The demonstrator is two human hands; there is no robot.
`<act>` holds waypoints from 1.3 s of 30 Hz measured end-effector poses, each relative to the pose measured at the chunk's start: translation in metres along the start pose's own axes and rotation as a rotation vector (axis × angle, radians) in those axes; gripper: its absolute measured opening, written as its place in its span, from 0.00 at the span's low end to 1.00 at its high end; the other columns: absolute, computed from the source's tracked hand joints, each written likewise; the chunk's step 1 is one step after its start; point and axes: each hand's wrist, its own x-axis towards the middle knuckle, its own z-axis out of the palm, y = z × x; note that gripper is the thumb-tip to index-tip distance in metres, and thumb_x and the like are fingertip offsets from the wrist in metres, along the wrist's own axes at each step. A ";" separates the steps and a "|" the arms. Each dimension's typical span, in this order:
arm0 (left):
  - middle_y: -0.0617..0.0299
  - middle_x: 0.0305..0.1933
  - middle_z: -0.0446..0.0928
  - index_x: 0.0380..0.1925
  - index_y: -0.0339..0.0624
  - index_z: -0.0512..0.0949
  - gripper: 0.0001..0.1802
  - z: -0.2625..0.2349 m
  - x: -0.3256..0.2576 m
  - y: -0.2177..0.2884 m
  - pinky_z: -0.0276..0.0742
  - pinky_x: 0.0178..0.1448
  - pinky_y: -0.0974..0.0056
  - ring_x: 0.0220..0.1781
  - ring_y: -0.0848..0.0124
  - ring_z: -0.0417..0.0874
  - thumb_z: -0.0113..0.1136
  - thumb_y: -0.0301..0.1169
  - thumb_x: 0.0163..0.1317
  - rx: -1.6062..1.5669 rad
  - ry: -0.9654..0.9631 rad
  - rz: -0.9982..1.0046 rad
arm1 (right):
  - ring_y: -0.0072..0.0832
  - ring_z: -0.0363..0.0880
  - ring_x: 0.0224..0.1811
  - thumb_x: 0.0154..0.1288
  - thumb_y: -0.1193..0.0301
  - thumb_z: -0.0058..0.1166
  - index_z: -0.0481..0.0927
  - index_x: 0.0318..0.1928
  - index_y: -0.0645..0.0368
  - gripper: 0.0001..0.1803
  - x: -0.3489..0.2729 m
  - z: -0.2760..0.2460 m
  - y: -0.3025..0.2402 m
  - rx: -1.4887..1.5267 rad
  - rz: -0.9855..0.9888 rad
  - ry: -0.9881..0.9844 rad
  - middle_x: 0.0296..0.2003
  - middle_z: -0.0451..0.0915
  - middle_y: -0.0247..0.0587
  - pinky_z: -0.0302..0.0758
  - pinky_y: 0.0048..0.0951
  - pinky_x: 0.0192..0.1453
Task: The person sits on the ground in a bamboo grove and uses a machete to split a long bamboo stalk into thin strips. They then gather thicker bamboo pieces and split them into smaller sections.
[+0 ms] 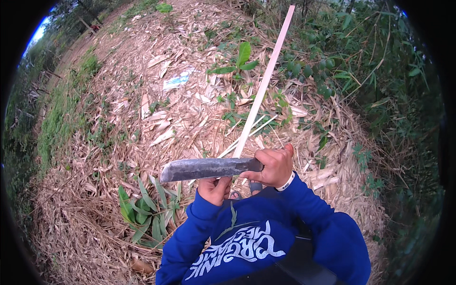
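Observation:
My right hand is closed round the handle of a machete. Its broad dark blade lies nearly level across my front, tip to the left. Just below the blade, my left hand is closed at the near end of a long, pale bamboo strip. From there the strip runs far ahead and slightly right over the ground. The blade crosses over the strip's near end and hides part of my left fingers, so I cannot tell whether it touches the strip.
Thin pale slivers lie beside the strip. Dry leaf litter covers the ground. A white and blue wrapper lies ahead, a leafy green plant grows near the strip, and cut leaves lie at left. Dense bushes line the right.

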 end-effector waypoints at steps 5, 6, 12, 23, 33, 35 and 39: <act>0.71 0.20 0.66 0.59 0.38 0.72 0.18 0.007 -0.016 0.008 0.53 0.20 0.76 0.17 0.85 0.58 0.50 0.27 0.70 -0.061 -0.078 -0.077 | 0.37 0.75 0.14 0.55 0.36 0.56 0.74 0.20 0.54 0.32 0.005 -0.005 0.047 0.122 0.307 0.108 0.12 0.72 0.38 0.66 0.37 0.18; 0.71 0.20 0.66 0.61 0.38 0.71 0.19 0.005 -0.021 0.005 0.53 0.20 0.76 0.17 0.85 0.58 0.50 0.27 0.70 -0.031 -0.083 -0.086 | 0.37 0.75 0.14 0.55 0.37 0.56 0.74 0.20 0.54 0.32 0.010 -0.010 0.055 0.125 0.290 0.118 0.12 0.72 0.38 0.66 0.37 0.18; 0.68 0.19 0.61 0.39 0.35 0.75 0.10 0.008 -0.013 0.010 0.47 0.17 0.73 0.14 0.83 0.54 0.48 0.30 0.71 -0.020 -0.138 -0.070 | 0.33 0.76 0.15 0.50 0.32 0.55 0.76 0.21 0.52 0.33 -0.009 -0.012 0.006 0.144 0.053 -0.047 0.13 0.73 0.34 0.64 0.36 0.20; 0.70 0.23 0.61 0.65 0.41 0.67 0.22 -0.003 -0.025 -0.001 0.49 0.19 0.75 0.17 0.84 0.54 0.47 0.30 0.72 -0.199 -0.120 -0.166 | 0.40 0.71 0.15 0.53 0.32 0.52 0.70 0.17 0.56 0.37 0.005 -0.004 0.023 0.086 0.089 0.037 0.13 0.70 0.39 0.61 0.37 0.21; 0.71 0.22 0.57 0.66 0.41 0.65 0.22 -0.036 -0.045 0.000 0.48 0.20 0.74 0.17 0.84 0.53 0.46 0.31 0.73 -0.175 -0.121 -0.173 | 0.38 0.71 0.14 0.53 0.31 0.51 0.70 0.18 0.55 0.36 0.013 0.026 0.008 0.204 -0.019 -0.030 0.13 0.70 0.40 0.61 0.37 0.19; 0.71 0.22 0.58 0.66 0.40 0.65 0.23 -0.044 -0.055 -0.001 0.49 0.20 0.74 0.17 0.84 0.54 0.46 0.31 0.73 -0.157 -0.112 -0.134 | 0.38 0.71 0.14 0.52 0.31 0.51 0.71 0.18 0.54 0.36 0.021 0.030 0.013 0.232 0.018 -0.048 0.13 0.71 0.40 0.60 0.37 0.21; 0.71 0.22 0.59 0.66 0.40 0.64 0.24 -0.045 -0.065 -0.003 0.49 0.20 0.74 0.18 0.84 0.54 0.47 0.32 0.73 -0.143 -0.056 -0.114 | 0.38 0.71 0.16 0.52 0.30 0.50 0.71 0.18 0.54 0.37 0.034 0.025 0.008 0.079 -0.145 -0.019 0.12 0.69 0.39 0.59 0.39 0.23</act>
